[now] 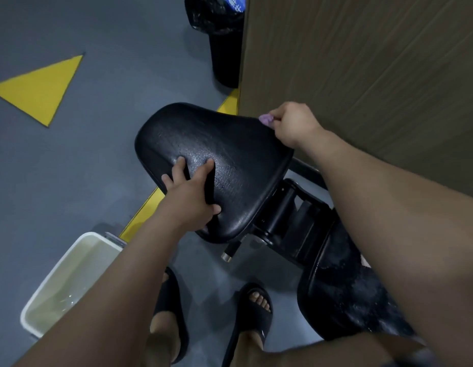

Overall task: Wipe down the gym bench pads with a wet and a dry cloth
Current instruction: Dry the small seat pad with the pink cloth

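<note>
A black seat pad [230, 154] of the gym bench fills the middle of the view, its surface wet and glistening. My left hand [190, 192] grips the pad's near left edge, thumb on the side and fingers spread on top. My right hand [293, 123] is at the pad's far right corner, closed on a small purple cloth [265, 119] that pokes out past the fingers. A second black pad [344, 292], streaked with water, lies at the lower right, partly hidden by my right forearm.
A white bucket [57, 287] of cloudy water stands on the grey floor at lower left. A brown wood-grain wall [362, 62] is close on the right. A black bin with a bag [219, 35] stands at the top. Black bench hinge frame [288, 215] joins the pads. My sandalled feet [253, 311] are below.
</note>
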Demonstrator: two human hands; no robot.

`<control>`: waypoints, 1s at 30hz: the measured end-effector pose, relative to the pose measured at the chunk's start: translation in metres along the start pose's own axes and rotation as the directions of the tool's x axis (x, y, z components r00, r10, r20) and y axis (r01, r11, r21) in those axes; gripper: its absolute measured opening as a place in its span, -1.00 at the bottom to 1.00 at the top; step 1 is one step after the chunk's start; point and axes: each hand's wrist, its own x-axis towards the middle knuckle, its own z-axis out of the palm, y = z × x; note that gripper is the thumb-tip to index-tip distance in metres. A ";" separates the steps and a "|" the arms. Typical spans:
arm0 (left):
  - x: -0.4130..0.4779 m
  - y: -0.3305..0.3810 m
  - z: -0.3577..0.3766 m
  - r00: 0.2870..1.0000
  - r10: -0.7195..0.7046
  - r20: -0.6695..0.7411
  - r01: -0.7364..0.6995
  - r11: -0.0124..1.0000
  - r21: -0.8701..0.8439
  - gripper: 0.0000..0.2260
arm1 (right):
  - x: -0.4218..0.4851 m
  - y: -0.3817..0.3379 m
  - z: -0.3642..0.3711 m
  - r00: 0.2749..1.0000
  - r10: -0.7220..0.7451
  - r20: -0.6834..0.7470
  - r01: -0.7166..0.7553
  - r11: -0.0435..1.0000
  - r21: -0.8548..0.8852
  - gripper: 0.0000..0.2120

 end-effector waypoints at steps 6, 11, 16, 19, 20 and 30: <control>-0.003 0.006 -0.005 0.999 -0.030 0.019 0.030 1.000 -0.007 -0.11 | -0.035 -0.025 0.014 0.998 -0.050 -0.035 0.053 0.994 0.092 -0.69; -0.011 0.006 -0.008 0.999 -0.023 0.023 0.023 0.999 -0.025 -0.14 | -0.097 -0.053 0.032 0.942 -0.241 -0.234 0.286 0.941 0.183 -0.77; -0.013 0.006 -0.009 0.983 -0.021 -0.181 0.000 0.993 -0.114 -0.46 | -0.117 -0.046 0.031 0.907 -0.380 -0.180 0.404 0.906 0.127 -0.83; 0.007 0.006 -0.006 0.934 -0.042 -0.354 -0.020 0.985 -0.169 -0.62 | -0.088 -0.031 0.025 0.949 -0.267 -0.167 0.289 0.949 0.123 -0.78; 0.015 0.008 -0.003 0.925 -0.054 -0.377 -0.017 0.983 -0.181 -0.64 | -0.076 -0.024 0.021 0.966 -0.203 -0.161 0.226 0.965 0.136 -0.77; 0.046 0.019 0.049 0.733 -0.140 -0.666 0.098 0.990 -0.099 -0.66 | 0.039 -0.021 0.011 0.984 -0.164 0.068 0.153 0.977 0.148 -0.78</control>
